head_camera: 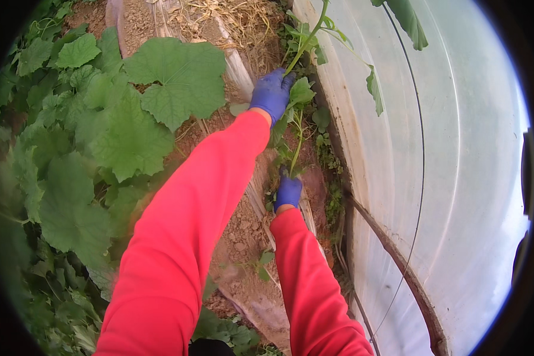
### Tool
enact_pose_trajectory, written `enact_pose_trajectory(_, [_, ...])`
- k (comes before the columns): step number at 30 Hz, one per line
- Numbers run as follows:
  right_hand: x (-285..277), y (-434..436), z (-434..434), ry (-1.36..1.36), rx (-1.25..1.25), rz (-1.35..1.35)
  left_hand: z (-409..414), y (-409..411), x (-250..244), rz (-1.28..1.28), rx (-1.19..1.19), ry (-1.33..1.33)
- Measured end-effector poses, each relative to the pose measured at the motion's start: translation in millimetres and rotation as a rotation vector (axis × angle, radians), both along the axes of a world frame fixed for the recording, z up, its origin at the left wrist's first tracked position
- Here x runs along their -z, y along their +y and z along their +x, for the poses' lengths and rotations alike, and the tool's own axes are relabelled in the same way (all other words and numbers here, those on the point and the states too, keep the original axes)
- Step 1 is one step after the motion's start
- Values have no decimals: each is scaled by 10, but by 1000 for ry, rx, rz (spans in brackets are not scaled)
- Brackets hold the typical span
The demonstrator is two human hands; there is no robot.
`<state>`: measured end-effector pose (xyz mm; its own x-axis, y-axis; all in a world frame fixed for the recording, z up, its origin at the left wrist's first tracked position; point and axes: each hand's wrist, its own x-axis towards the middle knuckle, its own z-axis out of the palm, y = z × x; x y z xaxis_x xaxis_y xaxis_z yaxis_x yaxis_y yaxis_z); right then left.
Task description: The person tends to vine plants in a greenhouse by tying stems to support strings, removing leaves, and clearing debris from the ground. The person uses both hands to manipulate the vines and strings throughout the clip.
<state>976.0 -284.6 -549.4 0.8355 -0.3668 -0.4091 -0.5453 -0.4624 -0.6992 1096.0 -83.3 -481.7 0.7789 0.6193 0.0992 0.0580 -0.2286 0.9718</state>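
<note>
My left hand (270, 95), in a blue glove, is closed around a thick green plant stem (304, 46) that rises toward the top of the view. Leaves (301, 92) of the plant hang just beside its wrist. Lower down and closer to me, my right hand (288, 191), also gloved in blue, grips the lower stem (297, 149) near the ground. Foliage and the hand itself hide part of its fingers. Both arms wear red sleeves.
Broad-leaved vines (129, 129) crowd the left side. Clear plastic sheeting (409, 147) walls the right, with a curved brown pole (396, 253) and a thin dark line (420, 129) against it. Dry straw (236, 22) and bare soil (240, 227) lie between, beside low weeds (331, 191).
</note>
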Motion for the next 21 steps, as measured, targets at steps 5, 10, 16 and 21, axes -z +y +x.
enact_pose_trajectory(5, [825, -798, -46, -294, -377, -7, -388, -783, -763, -2, 255, -20])
enact_pose_trajectory(10, [423, -130, -18, -139, -353, -59, -1567, -797, -689, -552, 192, 246])
enact_pose_trajectory(16, [79, -162, -31, -85, -9, 71, -2593, -542, -238, 29, 137, 378])
enact_pose_trajectory(21, [15, -162, 1, -21, -25, 90, -1266, 38, -572, -55, 27, -16])
